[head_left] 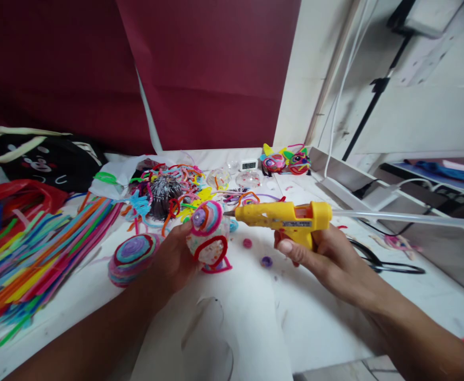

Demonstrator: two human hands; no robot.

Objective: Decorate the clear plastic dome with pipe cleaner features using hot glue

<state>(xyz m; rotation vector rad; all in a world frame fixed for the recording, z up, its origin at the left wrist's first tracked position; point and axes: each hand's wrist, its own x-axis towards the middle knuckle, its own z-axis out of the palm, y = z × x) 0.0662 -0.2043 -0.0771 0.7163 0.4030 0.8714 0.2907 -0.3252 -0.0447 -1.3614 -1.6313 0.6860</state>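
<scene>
My left hand (pixel 176 259) is closed around a clear plastic ball (pixel 208 246) trimmed with coiled pipe cleaners: a pink, blue and purple spiral on its upper part and a red ring at the front. In my right hand (pixel 323 259) is a yellow hot glue gun (pixel 279 217), its handle gripped and a long clear glue stick (pixel 398 217) running out of its back. The nozzle points left and lies at the right edge of the ball's spiral; I cannot tell whether it touches. Left of my left wrist rests a dome wrapped in spiralled pipe cleaners (pixel 132 256).
Loose pipe cleaners (pixel 37 254) cover the left side, near a black bag (pixel 45 161). Behind the ball are mixed coloured scraps (pixel 176 185) and a small digital clock (pixel 248 165). Finished-looking colourful pieces (pixel 285 160) stand at the back. Black-handled scissors (pixel 386 264) lie on the right.
</scene>
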